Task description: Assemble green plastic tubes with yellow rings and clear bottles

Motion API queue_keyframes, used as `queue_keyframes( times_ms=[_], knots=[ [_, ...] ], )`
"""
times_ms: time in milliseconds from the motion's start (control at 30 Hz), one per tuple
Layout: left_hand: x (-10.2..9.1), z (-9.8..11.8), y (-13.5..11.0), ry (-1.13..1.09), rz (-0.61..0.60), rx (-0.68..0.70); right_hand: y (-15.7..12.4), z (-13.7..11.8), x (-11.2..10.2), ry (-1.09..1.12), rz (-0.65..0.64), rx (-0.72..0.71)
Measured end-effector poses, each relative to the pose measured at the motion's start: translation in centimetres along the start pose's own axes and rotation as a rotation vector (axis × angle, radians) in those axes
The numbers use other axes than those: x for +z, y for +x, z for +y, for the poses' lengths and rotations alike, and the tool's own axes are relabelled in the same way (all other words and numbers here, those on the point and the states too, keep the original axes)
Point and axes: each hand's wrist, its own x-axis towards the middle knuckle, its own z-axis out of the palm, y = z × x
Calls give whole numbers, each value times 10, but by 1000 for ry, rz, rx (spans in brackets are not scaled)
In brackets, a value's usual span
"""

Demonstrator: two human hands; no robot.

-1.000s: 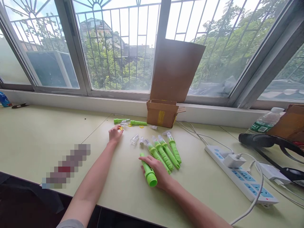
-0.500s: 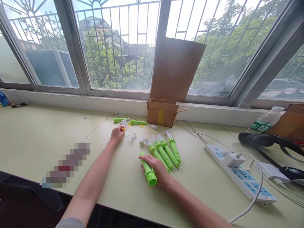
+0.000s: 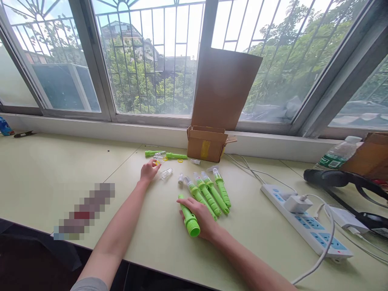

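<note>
My right hand (image 3: 198,214) is wrapped round a green plastic tube (image 3: 191,222), its threaded open end pointing toward me. Farther off, my left hand (image 3: 148,171) has thumb and fingertips closed on a small yellow ring (image 3: 157,162). Just right of that hand lies a clear plastic cap (image 3: 166,174). A clear and grey small part (image 3: 180,178) stands near the middle. Several green tubes with clear tops (image 3: 209,192) lie side by side beyond my right hand. Behind my left hand are two green tubes (image 3: 177,156), more clear pieces and yellow rings (image 3: 180,161).
An open cardboard box (image 3: 206,144) stands against the window ledge. On the right are a white power strip (image 3: 306,220) with cables, a black strapped device (image 3: 330,178) and a plastic bottle (image 3: 339,153). A pixelated patch covers something at left.
My left hand has shifted slightly, and the yellow ring shows more clearly at its fingertips. The nearby clear cap has moved a little. My right hand stays put with the green tube.
</note>
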Motion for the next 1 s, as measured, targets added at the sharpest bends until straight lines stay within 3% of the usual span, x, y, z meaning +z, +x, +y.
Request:
queue_keyframes(
  times_ms=[400, 1000],
  knots=[
    [-1, -1, 0, 24, 151, 110, 0, -3, -1, 2, -7, 8],
    [9, -14, 7, -53, 280, 193, -1, 0, 1, -9, -2, -1]
  ],
)
